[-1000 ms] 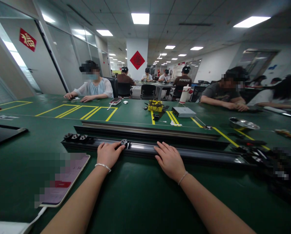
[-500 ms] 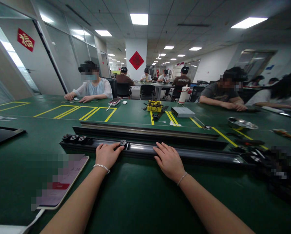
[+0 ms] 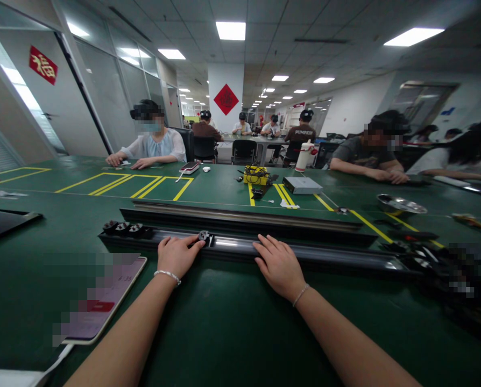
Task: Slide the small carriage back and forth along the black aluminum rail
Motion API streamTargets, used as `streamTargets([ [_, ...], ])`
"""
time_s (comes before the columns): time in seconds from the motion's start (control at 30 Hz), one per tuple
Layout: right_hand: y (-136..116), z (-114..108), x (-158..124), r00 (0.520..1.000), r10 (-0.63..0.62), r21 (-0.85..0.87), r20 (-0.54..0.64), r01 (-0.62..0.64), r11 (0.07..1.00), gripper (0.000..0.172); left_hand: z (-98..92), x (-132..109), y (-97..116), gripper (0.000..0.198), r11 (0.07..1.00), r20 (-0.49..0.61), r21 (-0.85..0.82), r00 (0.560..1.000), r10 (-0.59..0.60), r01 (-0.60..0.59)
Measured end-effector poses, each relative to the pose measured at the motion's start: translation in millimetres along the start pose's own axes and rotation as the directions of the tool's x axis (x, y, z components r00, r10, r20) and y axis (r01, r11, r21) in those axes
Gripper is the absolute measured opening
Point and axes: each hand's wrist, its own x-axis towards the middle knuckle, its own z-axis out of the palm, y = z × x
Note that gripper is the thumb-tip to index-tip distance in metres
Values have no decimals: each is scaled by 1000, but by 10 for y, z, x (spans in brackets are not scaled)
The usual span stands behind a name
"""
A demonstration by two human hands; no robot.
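Note:
A long black rail (image 3: 321,257) lies crosswise on the table in front of me. My left hand (image 3: 178,255) is closed at the rail, thumb and fingertips on a small black block with a metallic top (image 3: 204,236) seated in its channel. Fingers outstretched, my right hand (image 3: 278,263) rests on the rail further right and holds nothing. Several similar black blocks (image 3: 122,228) sit in a row at the rail's left end. Just behind, a second long black strip (image 3: 240,217) runs nearly parallel.
A phone (image 3: 103,306) with a white cable lies front left. Dark jumbled parts (image 3: 462,279) lie at the right, near a metal bowl (image 3: 402,203). Further back are a yellow object wrapped in black cable (image 3: 255,175), a grey box (image 3: 302,186) and a white bottle (image 3: 304,156). People sit across the table.

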Motion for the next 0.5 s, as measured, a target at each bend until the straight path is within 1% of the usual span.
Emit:
streamTargets([
  [0.37,5,11,-4,1000,3,8,-4,-3,1000,37,-16,-7,6,43,1000,-16,6,1000,18,-18],
  [0.5,5,8,-4,1000,3,5,-3,-3,1000,37,-32,-12,12,44,1000,-6,13,1000,13,-13],
])
